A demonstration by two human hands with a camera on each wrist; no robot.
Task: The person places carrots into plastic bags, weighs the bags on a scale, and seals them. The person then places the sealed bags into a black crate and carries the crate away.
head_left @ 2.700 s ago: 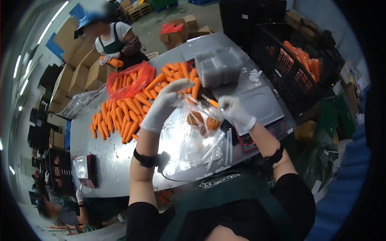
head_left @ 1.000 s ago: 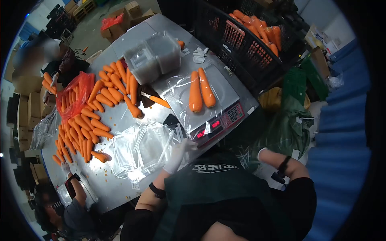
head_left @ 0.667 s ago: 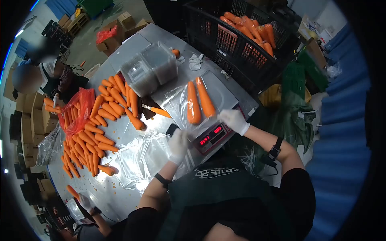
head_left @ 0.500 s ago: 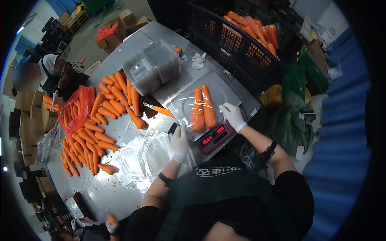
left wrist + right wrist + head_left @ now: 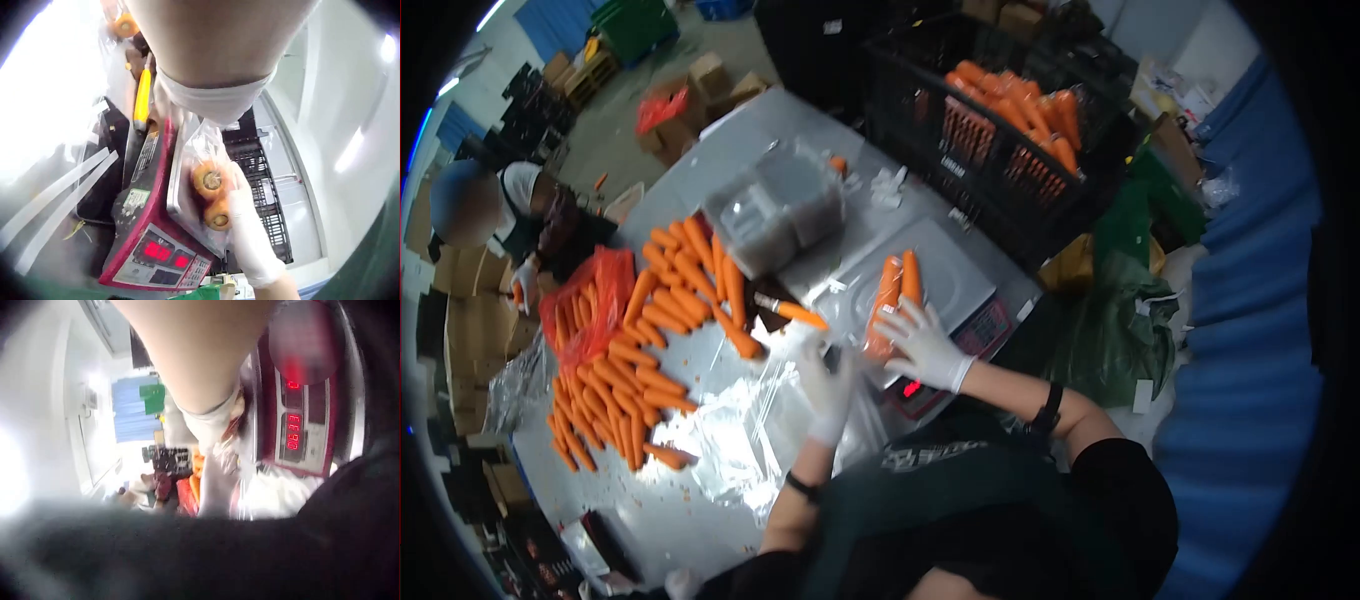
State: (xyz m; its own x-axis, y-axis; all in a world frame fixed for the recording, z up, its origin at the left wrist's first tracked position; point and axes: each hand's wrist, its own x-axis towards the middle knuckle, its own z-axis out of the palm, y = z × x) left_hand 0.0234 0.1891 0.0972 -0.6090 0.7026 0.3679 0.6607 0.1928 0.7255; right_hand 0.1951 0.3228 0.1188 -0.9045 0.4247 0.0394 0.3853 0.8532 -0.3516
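Observation:
Two carrots in a clear plastic bag lie on the plate of a red-edged digital scale. My gloved right hand spreads its fingers over the lower part of the bagged carrots. In the left wrist view, that right hand lies along the side of the bag, whose carrot tops face the camera. Beside the scale's left corner is my gloved left hand, thumb and fingers apart, close to the bag's near end. Red digits glow on the scale in the right wrist view.
Clear bags lie left of the scale, with an orange-handled knife above them. Loose carrots cover the table's left part. Plastic tubs stand behind. A black crate of carrots stands beyond; another person works at far left.
The knife has left my right hand and lies on the table. The bagged carrots now rest on the scale, shifted slightly left, and my right hand has moved left onto them.

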